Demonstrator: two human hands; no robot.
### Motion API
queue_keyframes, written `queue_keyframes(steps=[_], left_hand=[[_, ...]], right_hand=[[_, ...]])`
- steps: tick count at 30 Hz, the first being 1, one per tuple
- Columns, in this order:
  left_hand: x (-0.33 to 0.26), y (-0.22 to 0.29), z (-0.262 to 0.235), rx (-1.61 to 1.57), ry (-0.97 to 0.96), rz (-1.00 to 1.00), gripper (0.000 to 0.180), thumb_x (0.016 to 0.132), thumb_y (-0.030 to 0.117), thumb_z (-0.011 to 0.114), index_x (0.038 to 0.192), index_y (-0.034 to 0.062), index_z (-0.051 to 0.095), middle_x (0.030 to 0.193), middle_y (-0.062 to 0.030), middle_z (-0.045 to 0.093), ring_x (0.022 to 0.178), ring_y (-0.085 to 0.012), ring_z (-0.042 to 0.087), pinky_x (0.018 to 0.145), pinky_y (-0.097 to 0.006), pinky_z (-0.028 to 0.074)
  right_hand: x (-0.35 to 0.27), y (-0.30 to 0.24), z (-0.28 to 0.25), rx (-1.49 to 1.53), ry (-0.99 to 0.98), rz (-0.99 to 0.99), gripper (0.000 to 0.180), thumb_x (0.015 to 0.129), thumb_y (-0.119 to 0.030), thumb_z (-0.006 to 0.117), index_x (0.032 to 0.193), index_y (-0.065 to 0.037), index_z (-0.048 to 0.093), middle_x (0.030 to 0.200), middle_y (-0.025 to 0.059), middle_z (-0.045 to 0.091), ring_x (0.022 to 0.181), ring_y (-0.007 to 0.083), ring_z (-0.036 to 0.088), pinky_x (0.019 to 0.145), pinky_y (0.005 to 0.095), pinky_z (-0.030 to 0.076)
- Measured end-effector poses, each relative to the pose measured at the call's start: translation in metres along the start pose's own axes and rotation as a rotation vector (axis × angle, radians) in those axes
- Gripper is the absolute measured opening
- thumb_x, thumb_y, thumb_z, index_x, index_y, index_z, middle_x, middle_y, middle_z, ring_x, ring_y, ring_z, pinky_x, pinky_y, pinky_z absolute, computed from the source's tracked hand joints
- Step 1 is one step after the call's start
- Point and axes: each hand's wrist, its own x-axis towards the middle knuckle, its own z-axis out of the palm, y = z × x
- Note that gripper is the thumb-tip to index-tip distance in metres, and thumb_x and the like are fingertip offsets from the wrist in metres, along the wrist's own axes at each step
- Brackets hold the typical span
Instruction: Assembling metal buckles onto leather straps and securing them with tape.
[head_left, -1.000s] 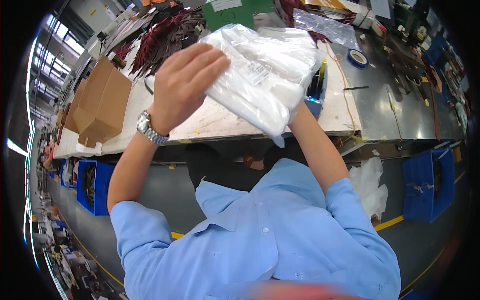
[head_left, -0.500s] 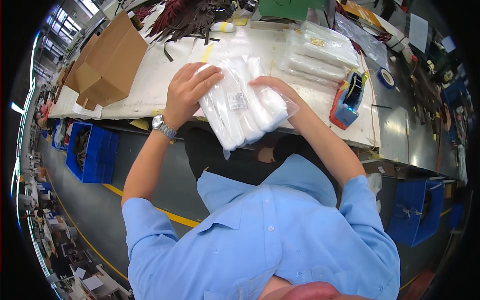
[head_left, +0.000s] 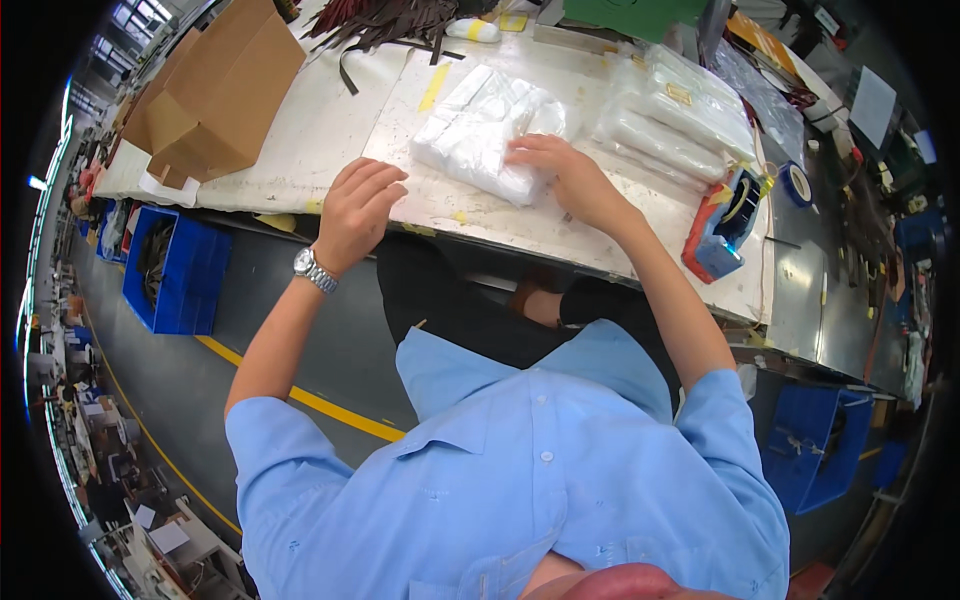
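Observation:
A clear plastic bag packed with white, padded-looking contents (head_left: 485,125) lies flat on the white worktable (head_left: 350,125). My right hand (head_left: 565,175) rests at the bag's near right edge, its fingers stretched over the plastic. To the left of the bag, apart from it, my left hand (head_left: 360,212) hovers over the table's front edge with loosely curved fingers and nothing in them. A silver watch (head_left: 314,268) sits on my left wrist.
Several similar wrapped packs (head_left: 680,115) lie to the right, with a red and blue tape dispenser (head_left: 722,225) in front and a blue tape roll (head_left: 795,184) beyond. An open cardboard box (head_left: 220,95) stands left. Blue crates (head_left: 180,270) sit on the floor.
The bag has gone from between both hands, above the table's front edge, down onto the tabletop farther away. My left hand has let go of it and moved slightly down and left.

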Motion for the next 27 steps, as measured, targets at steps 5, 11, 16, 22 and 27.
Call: queue_keyframes(steps=[5, 11, 16, 22, 27], left_hand=[[0.031, 0.025, 0.018, -0.218, 0.192, -0.518, 0.018, 0.090, -0.003, 0.066, 0.105, 0.0013, 0.076, 0.108, -0.0136, 0.079, 0.103, -0.0285, 0.075, 0.091, -0.038, 0.059], [0.082, -0.015, 0.078, -0.127, -0.191, -0.496, 0.020, 0.094, 0.021, 0.073, 0.104, 0.0052, 0.079, 0.093, -0.0152, 0.079, 0.080, -0.0331, 0.073, 0.078, -0.042, 0.057], [0.096, -0.015, 0.085, -0.034, -0.316, -0.529, 0.027, 0.090, 0.032, 0.077, 0.094, 0.0052, 0.078, 0.083, -0.0154, 0.077, 0.077, -0.0324, 0.072, 0.074, -0.043, 0.056], [0.091, -0.028, 0.073, -0.312, -0.466, -0.661, 0.038, 0.087, 0.037, 0.082, 0.085, -0.0006, 0.075, 0.077, -0.0139, 0.074, 0.067, -0.0233, 0.069, 0.065, -0.038, 0.054], [0.074, -0.018, 0.038, -0.267, -0.546, -0.658, 0.039, 0.081, 0.038, 0.085, 0.078, -0.0002, 0.075, 0.075, -0.0159, 0.074, 0.068, -0.0288, 0.070, 0.068, -0.039, 0.055]], right_hand=[[-0.003, 0.000, -0.008, -0.026, 0.067, 0.075, 0.030, 0.089, 0.004, 0.058, 0.110, -0.004, 0.079, 0.125, 0.0144, 0.074, 0.125, 0.0356, 0.064, 0.112, 0.0425, 0.048], [0.028, -0.012, 0.028, -0.174, 0.124, 0.123, 0.018, 0.089, -0.015, 0.069, 0.097, -0.003, 0.079, 0.100, 0.0161, 0.076, 0.099, 0.0360, 0.070, 0.089, 0.0450, 0.055], [0.034, -0.025, 0.038, 0.115, 0.212, 0.282, 0.020, 0.086, -0.023, 0.077, 0.093, -0.005, 0.081, 0.089, 0.0144, 0.077, 0.085, 0.0327, 0.073, 0.079, 0.0428, 0.057], [0.037, -0.025, 0.042, 0.331, 0.221, 0.284, 0.022, 0.087, -0.022, 0.077, 0.101, -0.007, 0.083, 0.086, 0.0146, 0.078, 0.077, 0.0258, 0.074, 0.074, 0.0369, 0.057], [0.014, -0.056, 0.049, 0.436, 0.088, 0.324, 0.028, 0.090, -0.020, 0.078, 0.110, -0.001, 0.081, 0.082, 0.0101, 0.077, 0.072, 0.0139, 0.068, 0.072, 0.0299, 0.053]])
